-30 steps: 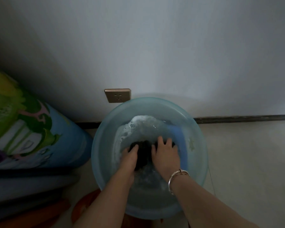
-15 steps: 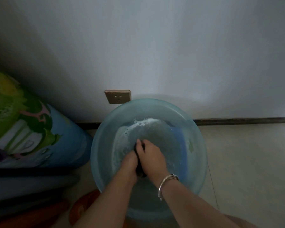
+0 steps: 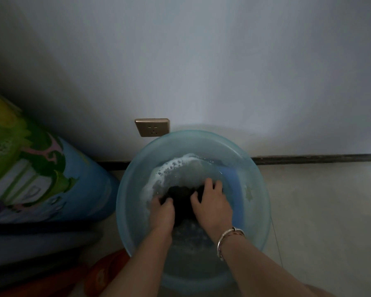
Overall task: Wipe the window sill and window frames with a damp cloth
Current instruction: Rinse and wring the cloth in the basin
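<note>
A: Left zone contents?
B: Rolled printed play mat (image 3: 30,181), leaning at the wall beside the translucent blue basin (image 3: 259,211). Wall socket (image 3: 152,127) sits just above the basin rim.
A: Cloth location?
B: Dark cloth (image 3: 181,197), submerged in soapy water at basin centre.
A: Hand status?
B: Left hand (image 3: 162,213) grips the cloth's left edge, fingers curled. Right hand (image 3: 212,204), bracelet (image 3: 228,237) on wrist, clutches the right edge
</note>
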`<state>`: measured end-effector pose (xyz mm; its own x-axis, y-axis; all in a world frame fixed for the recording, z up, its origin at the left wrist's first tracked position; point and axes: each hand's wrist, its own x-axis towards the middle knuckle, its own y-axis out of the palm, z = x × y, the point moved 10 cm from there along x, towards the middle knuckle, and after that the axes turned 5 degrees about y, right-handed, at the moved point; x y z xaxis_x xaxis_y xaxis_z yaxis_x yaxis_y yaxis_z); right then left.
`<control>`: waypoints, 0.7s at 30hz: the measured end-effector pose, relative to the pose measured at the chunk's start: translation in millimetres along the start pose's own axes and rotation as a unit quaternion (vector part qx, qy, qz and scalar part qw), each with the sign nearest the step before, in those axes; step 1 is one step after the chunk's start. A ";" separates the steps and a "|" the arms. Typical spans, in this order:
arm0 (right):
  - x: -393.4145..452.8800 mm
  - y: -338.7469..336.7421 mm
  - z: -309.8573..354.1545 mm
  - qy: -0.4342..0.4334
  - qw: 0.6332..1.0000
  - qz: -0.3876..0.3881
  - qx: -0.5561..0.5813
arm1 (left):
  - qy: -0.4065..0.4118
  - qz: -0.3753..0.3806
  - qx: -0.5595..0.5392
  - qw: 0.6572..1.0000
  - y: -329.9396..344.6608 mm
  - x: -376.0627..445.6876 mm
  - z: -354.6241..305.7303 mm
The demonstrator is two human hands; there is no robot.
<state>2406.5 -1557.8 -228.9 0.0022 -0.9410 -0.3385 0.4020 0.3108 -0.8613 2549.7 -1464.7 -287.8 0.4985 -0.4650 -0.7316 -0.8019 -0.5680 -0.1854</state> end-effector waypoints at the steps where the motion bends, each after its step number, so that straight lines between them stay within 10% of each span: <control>1: 0.0 7.2 -0.1 -0.002 0.999 0.032 0.014 | 0.012 0.005 0.018 1.000 1.5 -0.1 -3.5; 10: -13.8 36.4 35.9 0.056 0.899 0.174 0.398 | 0.005 -0.024 -0.021 0.999 -3.5 3.6 -9.3; 15: -18.0 7.9 58.1 -0.057 0.968 0.070 0.234 | -0.059 0.076 -0.067 0.993 18.9 -15.4 -15.3; 21: 14.5 -9.6 4.8 0.011 1.000 -0.024 -0.001 | -0.085 0.146 0.039 0.985 38.6 -32.1 -9.8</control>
<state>2407.1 -1575.0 -223.7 -0.0380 -0.9518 -0.3043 0.3992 0.2647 -0.8778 2506.0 -1478.4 -265.1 0.1861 -0.4761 -0.8595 -0.9292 -0.3695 0.0035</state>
